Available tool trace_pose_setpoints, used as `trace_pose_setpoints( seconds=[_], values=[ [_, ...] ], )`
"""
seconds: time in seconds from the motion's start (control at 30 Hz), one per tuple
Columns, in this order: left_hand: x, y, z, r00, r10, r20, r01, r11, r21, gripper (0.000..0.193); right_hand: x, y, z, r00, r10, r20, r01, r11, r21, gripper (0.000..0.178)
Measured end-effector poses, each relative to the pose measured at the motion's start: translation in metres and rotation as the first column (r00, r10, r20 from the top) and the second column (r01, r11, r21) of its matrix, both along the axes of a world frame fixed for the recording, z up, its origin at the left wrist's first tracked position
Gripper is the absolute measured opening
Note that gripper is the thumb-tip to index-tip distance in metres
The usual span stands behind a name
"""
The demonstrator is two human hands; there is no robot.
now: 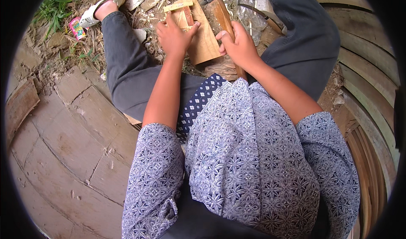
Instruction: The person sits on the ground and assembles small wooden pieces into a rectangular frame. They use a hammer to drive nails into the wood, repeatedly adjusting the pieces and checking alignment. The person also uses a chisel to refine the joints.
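The right hand (pixel 239 44) has its grip wrapped round the wooden handle of a hammer (pixel 222 16) — dark head pointing away from the body, near the upper end of a wooden board (pixel 204 50). On that board lie a pale wooden strip (pixel 178 6) and a reddish wooden piece (pixel 187 14); the left hand (pixel 174 38) spreads against them — whether its grip is closed, I cannot tell.

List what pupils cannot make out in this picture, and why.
All in the head view:
Palm of the left hand: hidden by the hand itself.
Middle of the hammer handle: covered by the right hand.
Foot below the right trouser leg: cut off by the top edge.
Any fine print on the pink packet: too small.
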State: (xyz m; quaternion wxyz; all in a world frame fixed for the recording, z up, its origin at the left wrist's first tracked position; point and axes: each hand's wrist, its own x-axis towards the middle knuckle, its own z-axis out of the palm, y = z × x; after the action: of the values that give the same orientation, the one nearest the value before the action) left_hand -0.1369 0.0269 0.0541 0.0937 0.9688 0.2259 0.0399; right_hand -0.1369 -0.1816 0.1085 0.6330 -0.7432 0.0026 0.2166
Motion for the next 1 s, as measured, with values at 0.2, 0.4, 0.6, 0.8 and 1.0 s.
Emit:
trace_pose_setpoints(
  seconds=[0.2,0.4,0.6,0.8,1.0],
  values=[
    [0.0,-0.003,-0.012,0.999,0.028,0.032,-0.025,0.997,-0.066,0.124,0.022,0.006,0.002,0.978,0.169,0.123,-0.12,0.936,-0.332,0.038],
    [0.003,-0.004,-0.011,0.998,0.048,0.046,-0.045,0.997,-0.067,0.123,0.02,0.031,0.004,0.904,0.081,0.421,-0.048,0.995,-0.088,0.036],
    [0.007,-0.005,-0.007,0.998,0.062,0.001,-0.062,0.993,-0.103,0.123,0.041,0.022,-0.022,0.861,0.47,0.195,-0.325,0.802,-0.501,0.041],
    [0.011,-0.01,-0.011,0.99,0.141,-0.011,-0.141,0.97,-0.196,0.12,0.039,0.029,0.013,0.937,0.235,0.258,-0.175,0.956,-0.237,0.039],
    [0.014,-0.013,-0.012,0.989,0.143,-0.035,-0.147,0.967,-0.206,0.12,0.049,0.02,-0.003,0.883,0.436,0.171,-0.316,0.824,-0.47,0.041]
  ],
)
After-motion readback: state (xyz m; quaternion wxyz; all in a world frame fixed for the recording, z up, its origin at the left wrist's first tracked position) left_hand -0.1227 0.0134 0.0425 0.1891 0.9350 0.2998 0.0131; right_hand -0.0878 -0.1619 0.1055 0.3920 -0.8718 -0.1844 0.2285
